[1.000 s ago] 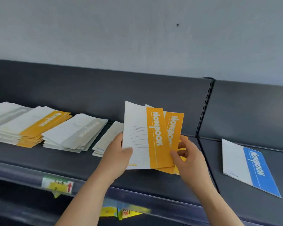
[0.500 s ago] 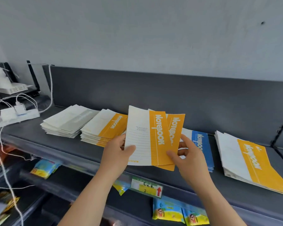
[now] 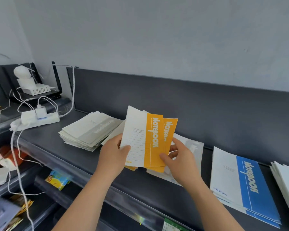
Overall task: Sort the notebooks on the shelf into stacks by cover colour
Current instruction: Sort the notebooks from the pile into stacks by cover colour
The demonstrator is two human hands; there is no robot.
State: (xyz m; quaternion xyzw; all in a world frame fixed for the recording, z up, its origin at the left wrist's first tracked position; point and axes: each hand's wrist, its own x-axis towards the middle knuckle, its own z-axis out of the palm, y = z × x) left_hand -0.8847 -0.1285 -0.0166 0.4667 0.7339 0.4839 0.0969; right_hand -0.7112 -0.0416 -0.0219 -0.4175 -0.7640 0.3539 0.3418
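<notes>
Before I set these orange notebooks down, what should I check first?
1. Grip: left hand and right hand both hold the orange notebooks - ok.
2. Held covers one colour: two orange bands show; any behind them - cannot tell.
3. Landing spot: only an orange edge shows below the held ones - cannot tell.
4. Left neighbour: grey stack lies apart - ok.
5. Right neighbour: blue stack lies apart - ok.
</notes>
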